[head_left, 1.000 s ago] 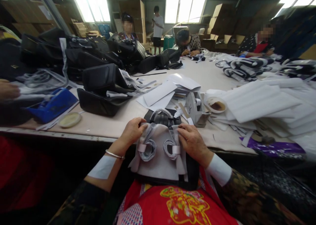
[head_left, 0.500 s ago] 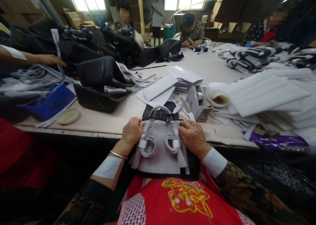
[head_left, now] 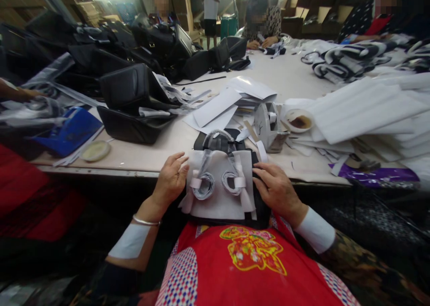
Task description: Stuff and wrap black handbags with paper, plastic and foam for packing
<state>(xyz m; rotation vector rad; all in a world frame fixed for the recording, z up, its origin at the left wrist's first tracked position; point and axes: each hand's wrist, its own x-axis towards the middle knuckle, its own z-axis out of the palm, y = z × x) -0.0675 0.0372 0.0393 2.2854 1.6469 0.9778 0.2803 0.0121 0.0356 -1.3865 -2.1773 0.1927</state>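
A black bag lies at the table's front edge, over the red apron, with a white foam sheet on top. Two coiled, wrapped straps rest on the sheet, each with a white band. A wrapped handle arches at the bag's far end. Beside the sheet's left edge is my left hand, fingers apart and holding nothing. My right hand is at the bag's right side, fingers spread, fingertips close to the sheet's right edge; whether they touch it is unclear.
Black bags are heaped at left, near a blue container and a round lid. A tape dispenser, a bowl and foam sheets stand right. Other people sit across the table.
Both hands have let go of the foam sheet's sides and moved outward, fingers opening. The view has tilted downward. At far left, another person's hand has moved left and down to the wrapped strips.
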